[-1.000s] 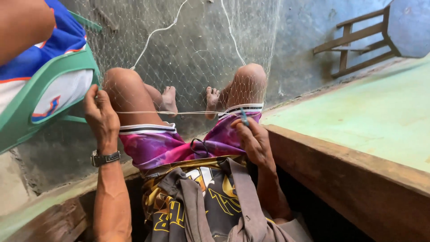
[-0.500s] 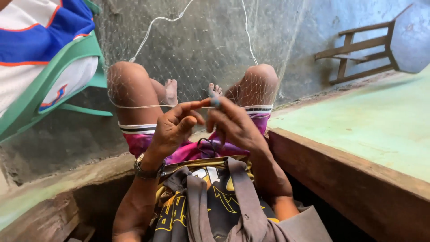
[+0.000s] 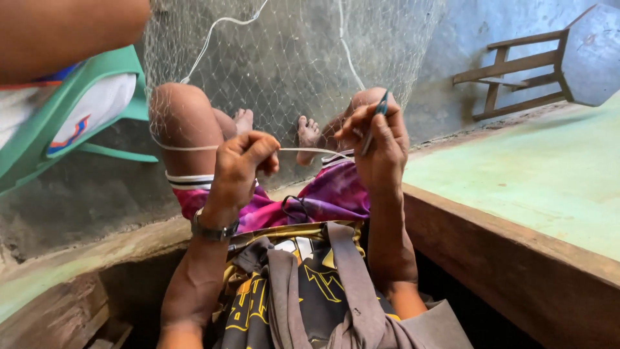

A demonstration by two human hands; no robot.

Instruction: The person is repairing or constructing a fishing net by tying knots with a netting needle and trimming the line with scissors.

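A fine fishing net (image 3: 284,58) hangs over my bent knees, with a white cord (image 3: 303,150) stretched across between them. My left hand (image 3: 242,165), a dark watch on its wrist, pinches that cord near the middle. My right hand (image 3: 378,145) is raised just beside it and grips a slim blue netting needle (image 3: 374,126) that points upward in front of my right knee. The two hands sit close together above my pink and purple shorts (image 3: 323,197).
A green plastic chair (image 3: 97,110) with another person seated on it is at the left. A green-topped wooden platform (image 3: 523,187) runs along my right. A wooden stool (image 3: 549,58) lies tipped over at the far right on the concrete floor.
A second ago my hands were apart at each knee, holding the cord taut. They came together at the middle, and now the right hand has lifted the needle upward.
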